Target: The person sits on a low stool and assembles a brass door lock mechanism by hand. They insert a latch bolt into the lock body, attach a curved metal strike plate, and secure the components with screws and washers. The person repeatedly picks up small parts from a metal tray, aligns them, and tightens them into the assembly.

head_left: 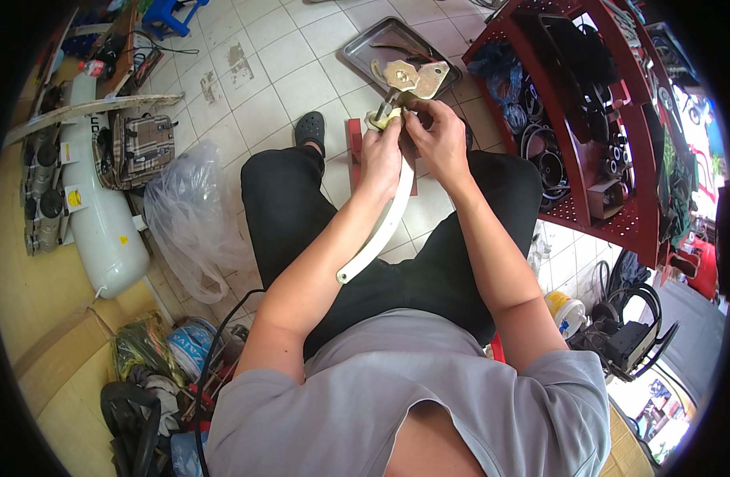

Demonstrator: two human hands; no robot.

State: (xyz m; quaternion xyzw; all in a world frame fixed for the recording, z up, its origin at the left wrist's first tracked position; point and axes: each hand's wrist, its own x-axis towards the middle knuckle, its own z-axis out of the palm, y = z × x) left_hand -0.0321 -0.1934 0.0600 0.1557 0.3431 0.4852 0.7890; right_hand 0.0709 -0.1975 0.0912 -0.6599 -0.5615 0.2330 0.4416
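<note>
A long, curved off-white metal lever [395, 208] with a hole at its lower end hangs from my hands between my knees. My left hand [381, 153] is closed around its upper end, where a short metal shaft and a pale yellow-green fitting [378, 122] stick out. Beside it, my right hand [438, 141] pinches at the same end with thumb and fingers; what lies between the fingertips is hidden. Just beyond, yellowish metal plates [429, 82] overlap the near side of a grey metal tray [368, 41]. Whether they join the held part, I cannot tell.
Red metal pieces [355, 147] sit under my hands. A red perforated rack [568, 187] with cables and parts stands at right. On the left are a clear plastic bag [194, 215], a plaid bag [142, 147] and a white cylindrical tank [102, 207]. A blue stool [168, 17] stands far left.
</note>
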